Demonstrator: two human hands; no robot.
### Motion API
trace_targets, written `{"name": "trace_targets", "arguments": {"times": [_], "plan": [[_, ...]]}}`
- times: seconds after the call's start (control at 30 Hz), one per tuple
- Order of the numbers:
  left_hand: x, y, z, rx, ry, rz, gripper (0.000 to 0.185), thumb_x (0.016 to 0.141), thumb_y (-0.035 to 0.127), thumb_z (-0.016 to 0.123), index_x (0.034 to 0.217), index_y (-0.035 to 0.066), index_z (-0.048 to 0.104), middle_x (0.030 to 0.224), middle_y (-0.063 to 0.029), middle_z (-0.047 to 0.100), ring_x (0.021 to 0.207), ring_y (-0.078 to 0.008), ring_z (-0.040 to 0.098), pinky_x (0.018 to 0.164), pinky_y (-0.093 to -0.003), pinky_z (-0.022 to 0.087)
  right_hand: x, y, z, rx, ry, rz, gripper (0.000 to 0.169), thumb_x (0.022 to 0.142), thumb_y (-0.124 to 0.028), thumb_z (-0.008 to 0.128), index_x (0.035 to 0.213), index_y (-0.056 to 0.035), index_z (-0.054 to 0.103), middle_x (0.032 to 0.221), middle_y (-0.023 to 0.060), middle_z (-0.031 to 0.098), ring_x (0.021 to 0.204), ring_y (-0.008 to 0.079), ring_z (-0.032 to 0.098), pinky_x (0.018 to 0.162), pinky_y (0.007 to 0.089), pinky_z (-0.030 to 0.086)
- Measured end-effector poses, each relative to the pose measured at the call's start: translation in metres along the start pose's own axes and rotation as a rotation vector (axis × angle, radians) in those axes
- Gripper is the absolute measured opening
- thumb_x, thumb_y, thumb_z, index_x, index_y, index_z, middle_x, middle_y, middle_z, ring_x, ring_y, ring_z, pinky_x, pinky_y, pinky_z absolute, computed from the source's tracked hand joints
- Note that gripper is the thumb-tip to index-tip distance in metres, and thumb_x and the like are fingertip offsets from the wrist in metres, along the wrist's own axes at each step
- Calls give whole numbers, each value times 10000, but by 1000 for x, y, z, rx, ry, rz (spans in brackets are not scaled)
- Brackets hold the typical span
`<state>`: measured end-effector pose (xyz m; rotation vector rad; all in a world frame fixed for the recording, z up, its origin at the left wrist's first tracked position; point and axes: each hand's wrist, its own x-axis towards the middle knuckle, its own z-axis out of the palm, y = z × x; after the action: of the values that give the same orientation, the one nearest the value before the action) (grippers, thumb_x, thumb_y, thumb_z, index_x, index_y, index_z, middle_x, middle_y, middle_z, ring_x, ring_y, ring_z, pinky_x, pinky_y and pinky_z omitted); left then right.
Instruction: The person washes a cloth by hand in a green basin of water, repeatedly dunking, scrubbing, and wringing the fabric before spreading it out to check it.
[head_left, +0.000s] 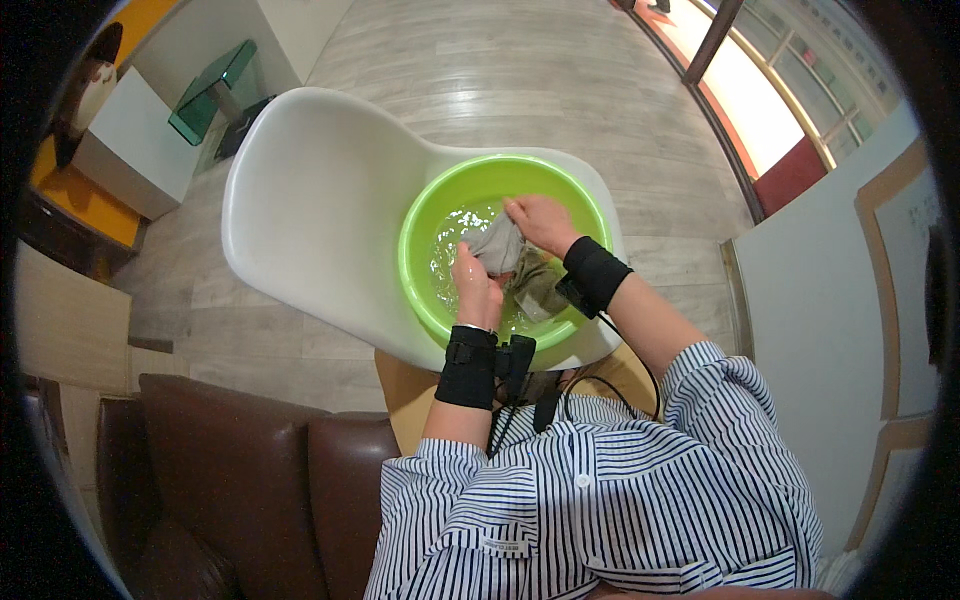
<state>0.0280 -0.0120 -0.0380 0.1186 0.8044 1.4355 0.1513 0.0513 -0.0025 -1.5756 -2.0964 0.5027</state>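
Note:
A light grey cloth (496, 244) is stretched between my two hands, just above the water in a lime-green plastic basin (415, 300). My left hand (475, 285) grips its left end, fingers partly hidden by the cloth. At its upper right corner, my right hand (541, 223) pinches the fabric between thumb and fingers. A darker olive-brown cloth (536, 283) with a paler patch lies partly in the water, below the right hand. Ripples and bright reflections show on the water (447, 259) at the basin's left side.
The basin stands on the seat of a white moulded chair (315, 202). Black straps with cables (611, 326) circle both wrists. A brown leather sofa (232, 465) is at lower left. A white cabinet (139, 146) stands upper left, a pale wall panel (810, 300) at right.

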Motion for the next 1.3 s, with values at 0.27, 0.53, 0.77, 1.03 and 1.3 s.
{"name": "trace_targets", "arguments": {"times": [0.27, 0.53, 0.77, 1.03, 1.3], "plan": [[7, -10, -6, -130, -135, -261, 530, 907, 545, 227, 1199, 167, 458, 1132, -102, 536, 1088, -234, 493, 832, -459, 446, -14, -25, 6, 414, -110, -123, 346, 869, -317, 443, 778, -1, 550, 719, 191, 562, 647, 346, 543, 605, 405, 431], [20, -30, -58, -184, -342, -5, 348, 928, 353, 371, 1056, 62, 512, 1025, -75, 562, 956, -200, 553, 828, -348, 465, -55, -69, 20, 50, -82, -399, 260, 825, -274, 510, 701, -53, 569, 630, 174, 555, 553, 343, 541, 524, 412, 433], [3, -11, -10, -115, -85, -10, 301, 930, 304, 347, 972, 70, 533, 943, -63, 582, 867, -191, 570, 767, -348, 477, -32, -52, 24, -137, -92, -278, 270, 836, -311, 445, 714, -126, 600, 654, 134, 592, 596, 347, 573, 562, 447, 456], [25, -20, -12, -114, -100, 53, 319, 932, 250, 302, 978, 35, 533, 935, -86, 594, 851, -221, 593, 757, -367, 505, -16, -32, 22, -89, 1, -220, 309, 834, -292, 474, 649, -59, 555, 635, 168, 555, 593, 367, 543, 528, 464, 411], [9, 6, -4, -214, -85, 7, 408, 928, 360, 274, 1023, 48, 518, 986, -105, 582, 894, -239, 586, 778, -401, 495, -18, -27, 7, 276, -31, -49, 325, 831, -334, 499, 748, -35, 597, 712, 199, 583, 654, 363, 570, 579, 421, 435]]}}
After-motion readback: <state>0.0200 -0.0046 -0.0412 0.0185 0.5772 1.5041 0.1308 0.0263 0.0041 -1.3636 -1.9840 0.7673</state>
